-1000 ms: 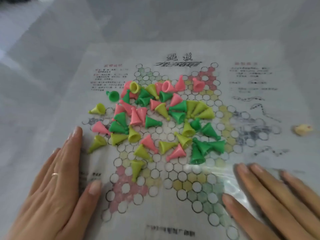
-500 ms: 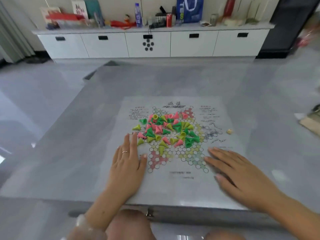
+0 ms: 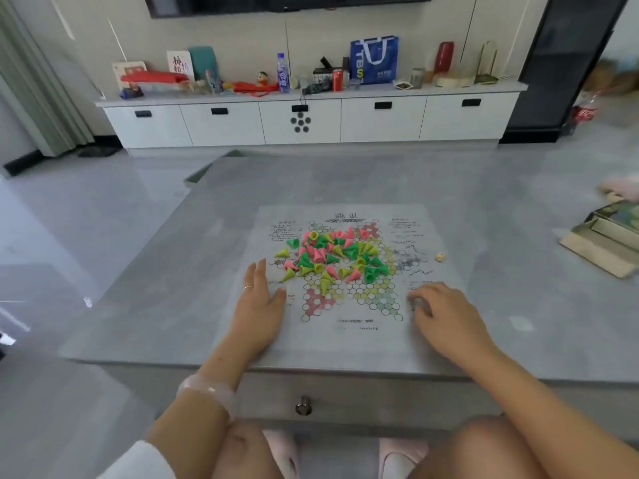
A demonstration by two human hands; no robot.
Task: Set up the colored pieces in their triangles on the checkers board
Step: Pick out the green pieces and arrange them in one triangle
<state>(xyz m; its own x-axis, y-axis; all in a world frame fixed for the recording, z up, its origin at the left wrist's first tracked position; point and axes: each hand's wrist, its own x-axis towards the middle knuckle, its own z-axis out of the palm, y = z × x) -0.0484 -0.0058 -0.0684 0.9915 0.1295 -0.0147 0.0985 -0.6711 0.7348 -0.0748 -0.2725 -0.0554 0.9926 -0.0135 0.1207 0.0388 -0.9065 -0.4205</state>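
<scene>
A paper checkers board (image 3: 349, 335) with a star of circles lies flat on the grey table. A loose heap of pink, green and yellow cone pieces (image 3: 330, 255) covers the star's upper middle, most lying on their sides. My left hand (image 3: 257, 302) rests flat on the sheet's left edge, fingers apart, holding nothing. My right hand (image 3: 441, 311) rests on the sheet's right side with its fingers curled down onto the paper; nothing shows in it.
A small pale die (image 3: 440, 257) lies on the sheet's right margin. An open cardboard box (image 3: 603, 242) sits at the table's right edge. A white cabinet (image 3: 304, 121) with clutter stands across the floor. My knees are below the table's front edge.
The view pulled back from a close look at the board to the whole table and room. My right hand's fingers went from flat and stretched to curled. The left hand stayed put.
</scene>
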